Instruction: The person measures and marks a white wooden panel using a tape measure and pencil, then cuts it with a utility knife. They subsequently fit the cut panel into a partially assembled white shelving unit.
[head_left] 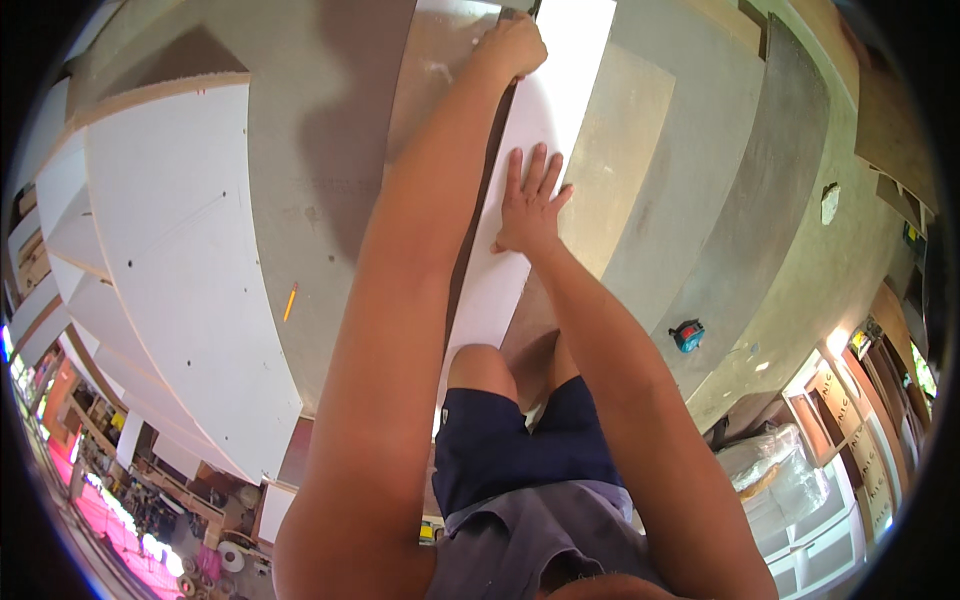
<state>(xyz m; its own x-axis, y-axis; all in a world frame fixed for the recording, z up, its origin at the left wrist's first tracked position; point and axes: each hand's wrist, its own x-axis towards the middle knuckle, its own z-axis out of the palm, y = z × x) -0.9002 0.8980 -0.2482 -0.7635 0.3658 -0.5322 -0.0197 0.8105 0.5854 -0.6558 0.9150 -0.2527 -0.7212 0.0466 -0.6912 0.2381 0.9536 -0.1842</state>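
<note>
A long narrow white board [555, 95] runs away from me on the large grey work surface. Along its left edge lies a long dark strip [468, 255]. My left hand [515, 48] is closed at the far end, over the board's left edge. What its curled fingers hold is hidden from view. Nearer to me, my right hand [533, 205] lies flat on the white board with its fingers spread. A brown sheet [432, 75] shows beside my left forearm, under the board's far part.
On the left stands a big white panel [180, 260] with small drilled holes. A yellow pencil [290, 302] lies beside it. To the right are a blue-and-black tape measure [687, 336] and a pale scrap [830, 203]. Plastic-wrapped goods [775, 465] sit at the lower right.
</note>
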